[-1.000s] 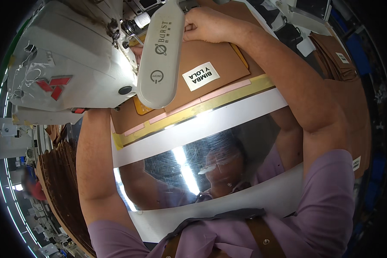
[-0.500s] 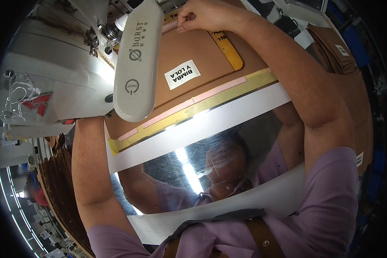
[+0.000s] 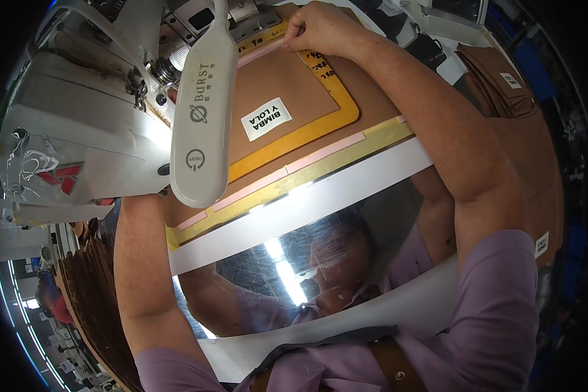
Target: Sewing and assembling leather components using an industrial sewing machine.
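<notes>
brown panel (image 3: 271,85), flat on the work surface beyond the mirror plate, its far edge under our right hand (image 3: 321,30): thumb and forefinger are closed together at the end of a pale pink strip (image 3: 259,55), though we cannot tell whether they grip it. our left hand (image 3: 172,96) is nearly all hidden behind the machine, only a sliver showing beside the lamp, so we cannot tell how its fingers stand. a white label (image 3: 266,119) with black print, upside down to us, sits on the panel. around the panel runs a yellow frame (image 3: 342,108) with a rounded corner. nearer us come yellow tape (image 3: 336,155) with pink pieces along it, a white strip (image 3: 366,171) and a scratched mirror plate (image 3: 242,268) reflecting us. at left we find a long white lamp (image 3: 202,140) and a pale machine (image 3: 88,124); at right, folded brown pieces (image 3: 493,75) in a pile
</notes>
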Motion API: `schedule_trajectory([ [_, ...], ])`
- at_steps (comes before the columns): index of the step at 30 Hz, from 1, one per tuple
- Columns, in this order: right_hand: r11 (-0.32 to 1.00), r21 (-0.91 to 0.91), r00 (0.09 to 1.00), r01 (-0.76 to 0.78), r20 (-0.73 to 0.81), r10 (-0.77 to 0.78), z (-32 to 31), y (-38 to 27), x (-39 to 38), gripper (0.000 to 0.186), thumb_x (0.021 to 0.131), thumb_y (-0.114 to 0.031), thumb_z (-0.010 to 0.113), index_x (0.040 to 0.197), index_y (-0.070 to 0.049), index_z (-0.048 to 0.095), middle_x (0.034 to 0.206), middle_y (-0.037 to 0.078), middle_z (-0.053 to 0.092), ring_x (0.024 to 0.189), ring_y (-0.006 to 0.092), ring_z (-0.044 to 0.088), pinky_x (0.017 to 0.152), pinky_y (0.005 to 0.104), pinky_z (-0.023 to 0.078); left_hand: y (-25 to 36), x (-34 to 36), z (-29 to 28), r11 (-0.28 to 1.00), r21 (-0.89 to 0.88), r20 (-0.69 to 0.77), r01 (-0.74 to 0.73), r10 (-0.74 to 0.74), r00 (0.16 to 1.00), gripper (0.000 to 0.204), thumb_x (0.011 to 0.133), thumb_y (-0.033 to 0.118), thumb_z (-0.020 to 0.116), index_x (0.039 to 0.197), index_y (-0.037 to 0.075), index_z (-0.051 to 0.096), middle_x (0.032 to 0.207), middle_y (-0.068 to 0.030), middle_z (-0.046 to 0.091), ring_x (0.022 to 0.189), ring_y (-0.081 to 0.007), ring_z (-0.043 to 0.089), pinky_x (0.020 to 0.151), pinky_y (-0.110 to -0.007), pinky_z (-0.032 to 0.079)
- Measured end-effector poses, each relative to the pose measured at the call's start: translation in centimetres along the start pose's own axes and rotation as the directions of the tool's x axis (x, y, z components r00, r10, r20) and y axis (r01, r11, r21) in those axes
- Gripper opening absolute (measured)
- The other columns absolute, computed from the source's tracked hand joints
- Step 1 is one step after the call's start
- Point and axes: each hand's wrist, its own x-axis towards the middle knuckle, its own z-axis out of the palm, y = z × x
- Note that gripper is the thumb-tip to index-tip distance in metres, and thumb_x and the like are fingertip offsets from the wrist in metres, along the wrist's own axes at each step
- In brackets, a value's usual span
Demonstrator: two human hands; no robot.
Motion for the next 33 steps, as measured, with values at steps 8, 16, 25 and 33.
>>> schedule_trajectory([
  [8,0.996,0.067,0.994,-0.063,-0.085,0.068,0.0,-0.5,-0.2,0.011,0.072,-0.016,0.079,0.079,-0.008,0.080,0.080,0.014,0.075,0.074,0.0273,0.074,0.071,0.0371,0.058,-1.1,1.5,0.9,0.995,0.095,0.006,0.033,-0.034,0.999,0.017,0.084,0.014,0.082,0.093,0.002,0.073,0.079,-0.0029,0.068,0.076,-0.0125,0.061,0.073,-0.025,0.049],
  [16,0.994,0.090,0.992,-0.064,-0.103,0.074,0.2,-0.6,-0.2,0.008,0.072,-0.015,0.079,0.078,-0.008,0.079,0.080,0.014,0.075,0.075,0.0267,0.074,0.073,0.0363,0.058,-3.0,1.7,-0.7,0.980,0.188,0.012,0.067,-0.070,0.997,0.018,0.084,0.015,0.082,0.092,0.002,0.072,0.078,-0.0030,0.067,0.074,-0.0126,0.061,0.073,-0.025,0.049],
  [25,1.000,-0.011,0.981,0.004,-0.195,-0.006,1.0,-1.0,-0.8,0.009,0.073,-0.014,0.079,0.078,-0.009,0.074,0.082,0.014,0.073,0.080,0.0300,0.072,0.075,0.0395,0.057,-10.0,2.9,0.4,0.999,0.046,-0.141,-0.015,0.021,0.990,0.020,0.082,0.018,0.082,0.088,0.002,0.071,0.077,-0.0036,0.067,0.070,-0.0124,0.060,0.071,-0.025,0.050],
  [33,0.868,-0.495,0.981,0.033,-0.151,-0.124,0.8,-4.3,-2.5,0.008,0.081,-0.005,0.065,0.080,0.000,0.072,0.089,0.021,0.072,0.087,0.0359,0.072,0.078,0.0446,0.057,-9.8,3.5,-1.0,0.996,-0.010,-0.047,0.084,-0.084,0.995,0.018,0.081,0.015,0.081,0.086,0.002,0.070,0.076,-0.0036,0.066,0.070,-0.0119,0.060,0.071,-0.025,0.049],
])
